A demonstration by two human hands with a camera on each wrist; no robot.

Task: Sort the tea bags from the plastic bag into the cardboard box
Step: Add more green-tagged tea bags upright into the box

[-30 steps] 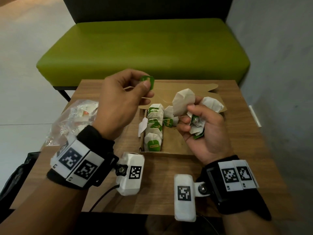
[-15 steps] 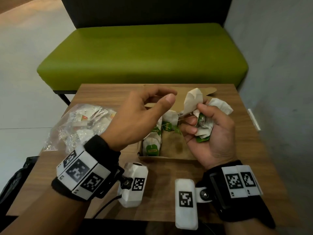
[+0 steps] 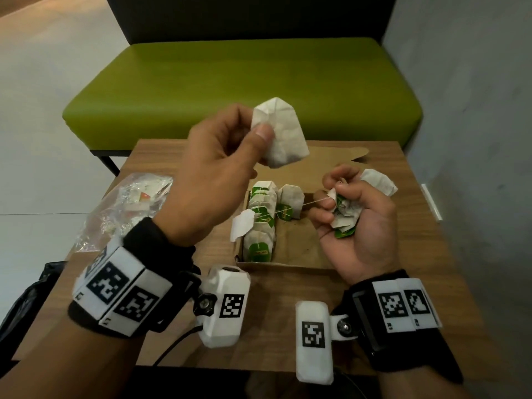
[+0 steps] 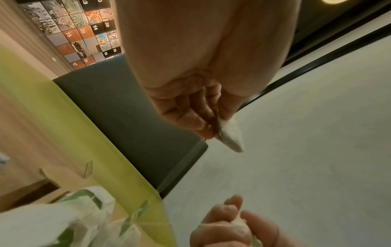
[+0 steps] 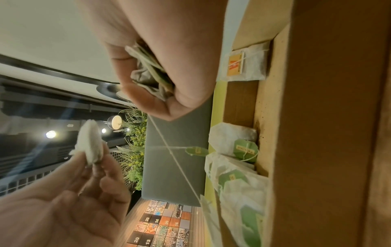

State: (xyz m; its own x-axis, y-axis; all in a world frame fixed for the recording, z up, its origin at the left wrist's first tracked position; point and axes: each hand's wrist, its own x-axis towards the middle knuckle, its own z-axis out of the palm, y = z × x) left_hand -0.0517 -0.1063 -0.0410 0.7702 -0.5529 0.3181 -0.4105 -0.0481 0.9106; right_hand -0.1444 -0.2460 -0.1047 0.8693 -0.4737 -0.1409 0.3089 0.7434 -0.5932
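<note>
Left hand (image 3: 213, 174) pinches one tea bag (image 3: 280, 133) between thumb and fingertips, raised above the cardboard box (image 3: 290, 263). Right hand (image 3: 357, 223) curls around a crumpled bunch of bags (image 3: 345, 211), count unclear. Box row: roughly five. Plastic bag (image 3: 126, 208) left of the fingers, on wooden table (image 3: 276, 335); green bench (image 3: 230, 82) beyond.

Lifted tea bag (image 3: 280, 133): white paper, pinched in the left hand (image 3: 214, 180), held up above the box.
Bundle of tea bags (image 3: 345, 213): crumpled, white with green tags, held in the right hand (image 3: 355, 223); one thin string runs from it to the bags in the box.
Box (image 3: 290, 262): brown cardboard, open, on the table; a row of tea bags with green tags (image 3: 260, 223) stands along its left side.
Plastic bag (image 3: 126, 208): clear, crinkled, left of the box, more tea bags inside.
</note>
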